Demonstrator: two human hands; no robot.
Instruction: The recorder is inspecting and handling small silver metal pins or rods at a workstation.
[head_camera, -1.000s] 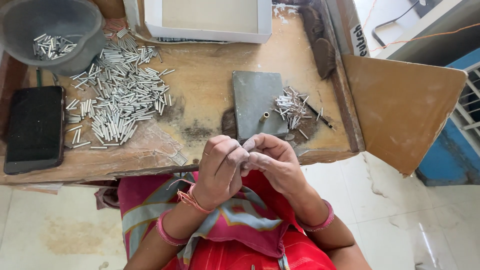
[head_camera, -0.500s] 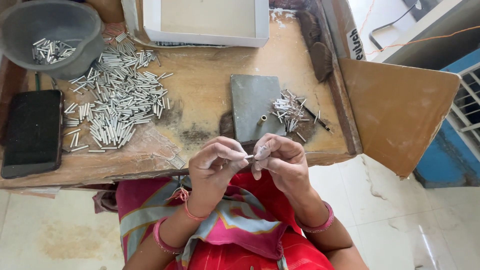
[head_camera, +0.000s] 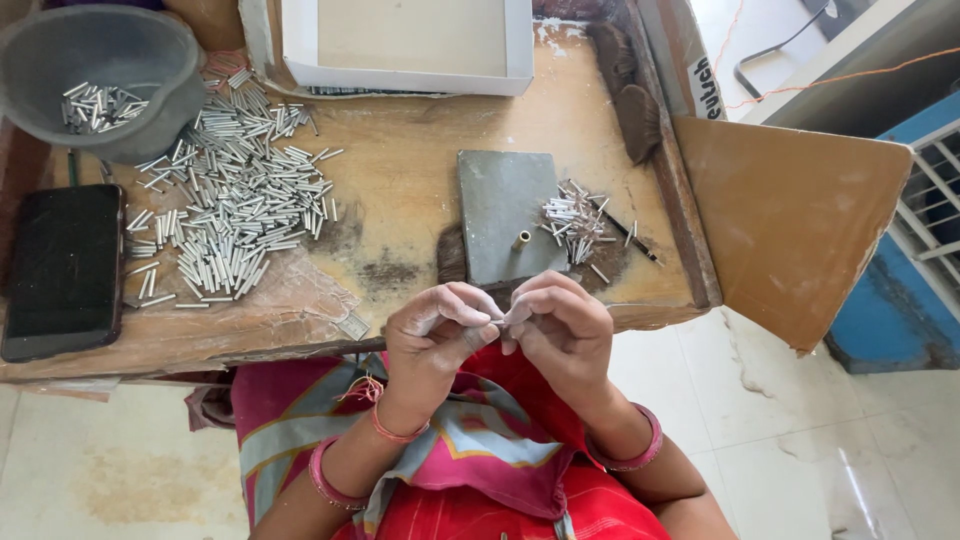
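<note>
My left hand (head_camera: 432, 335) and my right hand (head_camera: 560, 325) meet fingertip to fingertip just off the near edge of the wooden table (head_camera: 400, 200), above my lap. Between the pinched fingers is a small silver metal tube (head_camera: 497, 320), mostly hidden. Right behind my hands lies a grey metal block (head_camera: 500, 210) with a short brass peg (head_camera: 521, 240) standing on it. A small heap of thin metal pins (head_camera: 575, 220) lies at the block's right side.
A large spread of silver tubes (head_camera: 225, 215) covers the table's left half. A grey bowl (head_camera: 130, 60) with several tubes sits at the far left. A black phone (head_camera: 62, 270) lies at the left edge, a white tray (head_camera: 405, 45) at the back, a brown board (head_camera: 790, 220) on the right.
Both hands stay joined at the table's edge; the fingers have shifted slightly around the small piece. The view has drifted a little.
</note>
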